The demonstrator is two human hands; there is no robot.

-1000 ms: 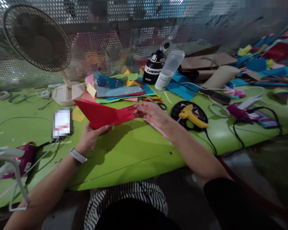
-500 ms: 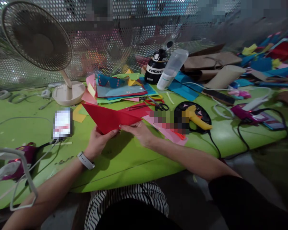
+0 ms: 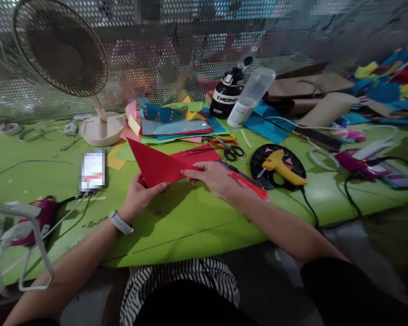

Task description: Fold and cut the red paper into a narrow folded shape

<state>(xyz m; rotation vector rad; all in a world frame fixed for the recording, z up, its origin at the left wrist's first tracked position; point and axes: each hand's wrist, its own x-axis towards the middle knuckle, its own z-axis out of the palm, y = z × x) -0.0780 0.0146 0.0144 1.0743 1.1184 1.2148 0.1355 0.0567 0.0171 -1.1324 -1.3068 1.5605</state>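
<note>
A folded piece of red paper [image 3: 156, 165] is held up above the green table, its pointed corner toward the upper left. My left hand [image 3: 139, 194] grips the lower left edge, thumb in front and fingers partly hidden behind the paper. Near the paper's right part, my right hand [image 3: 207, 176] pinches the lower edge between thumb and fingers. More red paper [image 3: 204, 153] lies behind, with a thin metal tool on it. Scissors with black handles [image 3: 233, 151] rest just beyond, by a red-orange pair.
A fan [image 3: 102, 129] and a phone [image 3: 92, 170] stand at left. Behind are stacked papers [image 3: 173, 127], a black bottle [image 3: 224, 97] and a clear bottle [image 3: 251, 97]. At right, a yellow glue gun [image 3: 282, 167] lies on a black tray; cutters [image 3: 248, 181] lie beside my right hand.
My right hand has slid rightward along the paper's lower edge. The paper is now opened out more between the hands. The whole view has shifted slightly.
</note>
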